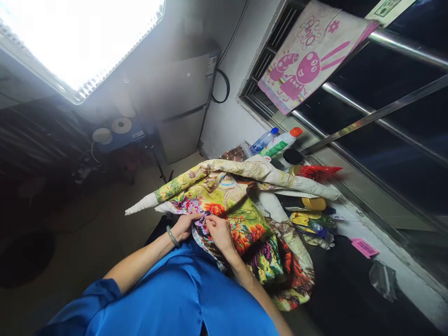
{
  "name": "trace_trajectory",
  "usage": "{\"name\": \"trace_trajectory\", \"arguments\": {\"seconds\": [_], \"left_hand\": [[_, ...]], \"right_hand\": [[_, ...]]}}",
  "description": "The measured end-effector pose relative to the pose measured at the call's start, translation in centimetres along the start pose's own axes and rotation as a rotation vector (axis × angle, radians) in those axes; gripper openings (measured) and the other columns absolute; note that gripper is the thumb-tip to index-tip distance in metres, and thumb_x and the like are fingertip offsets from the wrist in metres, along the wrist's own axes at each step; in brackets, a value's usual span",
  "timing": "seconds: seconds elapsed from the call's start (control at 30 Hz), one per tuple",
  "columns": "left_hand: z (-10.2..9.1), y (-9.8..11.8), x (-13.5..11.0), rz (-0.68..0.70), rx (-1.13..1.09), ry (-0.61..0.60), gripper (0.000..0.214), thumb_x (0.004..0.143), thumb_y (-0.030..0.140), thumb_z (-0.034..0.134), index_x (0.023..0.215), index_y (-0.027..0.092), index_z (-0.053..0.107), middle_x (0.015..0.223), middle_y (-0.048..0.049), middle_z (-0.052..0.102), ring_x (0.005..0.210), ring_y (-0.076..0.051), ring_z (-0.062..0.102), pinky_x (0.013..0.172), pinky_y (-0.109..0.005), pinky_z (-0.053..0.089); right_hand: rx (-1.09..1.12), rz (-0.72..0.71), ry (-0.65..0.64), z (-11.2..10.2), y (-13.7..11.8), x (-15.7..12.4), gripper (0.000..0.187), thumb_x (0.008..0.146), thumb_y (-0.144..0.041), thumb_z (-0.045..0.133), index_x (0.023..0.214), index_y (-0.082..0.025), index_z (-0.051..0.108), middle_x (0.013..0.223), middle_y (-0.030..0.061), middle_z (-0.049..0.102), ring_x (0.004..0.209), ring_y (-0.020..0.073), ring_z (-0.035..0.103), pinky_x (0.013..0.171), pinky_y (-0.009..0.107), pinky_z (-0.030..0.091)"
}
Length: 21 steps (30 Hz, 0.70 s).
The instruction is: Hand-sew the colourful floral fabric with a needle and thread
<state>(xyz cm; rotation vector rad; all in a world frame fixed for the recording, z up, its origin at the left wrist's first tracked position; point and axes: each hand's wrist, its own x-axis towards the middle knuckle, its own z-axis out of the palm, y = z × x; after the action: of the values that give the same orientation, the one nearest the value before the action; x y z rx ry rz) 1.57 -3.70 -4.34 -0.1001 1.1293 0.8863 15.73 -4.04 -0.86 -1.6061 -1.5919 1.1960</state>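
Observation:
A large cross-stitch cloth [245, 224], worked with orange, purple and yellow flowers, lies bunched over my lap, its far edge rolled into a long tube. My left hand [185, 226], with a bangle [172, 236] on the wrist, grips the cloth by its near left edge, thumb on top. Close beside it, my right hand [220, 233] has its fingertips pinched together at the purple stitching. Whatever sits in that pinch is too small to make out. A brown and white end of the cloth hangs down to the right.
Along the windowsill stand a blue-capped bottle [265, 141], a white bottle with a red cap [283, 142] and a yellow-lidded jar [314, 204]. A dark tabletop [336, 284] lies to the right. A bright lamp [80, 37] hangs at upper left, before a fridge [182, 93].

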Motion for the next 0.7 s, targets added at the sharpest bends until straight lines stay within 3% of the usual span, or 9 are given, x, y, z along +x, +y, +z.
{"name": "trace_trajectory", "arguments": {"seconds": [0.47, 0.7], "left_hand": [[0.1, 0.0, 0.1, -0.074, -0.02, -0.045, 0.022, 0.053, 0.004, 0.088, 0.06, 0.011, 0.069, 0.057, -0.0052, 0.07, 0.054, -0.016, 0.064, 0.067, -0.028, 0.052], [1.1, 0.5, -1.0, -0.133, -0.049, -0.047, 0.015, 0.063, 0.009, 0.083, 0.068, 0.014, 0.07, 0.056, -0.005, 0.07, 0.065, -0.024, 0.073, 0.072, -0.033, 0.056]], "right_hand": [[0.131, 0.038, -0.058, -0.2, 0.5, 0.2, 0.024, 0.081, -0.04, 0.054, 0.074, -0.02, 0.067, 0.049, -0.0022, 0.06, 0.04, 0.0142, 0.052, 0.045, 0.024, 0.043], [0.045, -0.035, -0.063, -0.1, 0.8, 0.6, 0.023, 0.084, -0.034, 0.052, 0.07, -0.022, 0.064, 0.047, -0.0032, 0.057, 0.045, 0.0153, 0.055, 0.054, 0.025, 0.044]]}}
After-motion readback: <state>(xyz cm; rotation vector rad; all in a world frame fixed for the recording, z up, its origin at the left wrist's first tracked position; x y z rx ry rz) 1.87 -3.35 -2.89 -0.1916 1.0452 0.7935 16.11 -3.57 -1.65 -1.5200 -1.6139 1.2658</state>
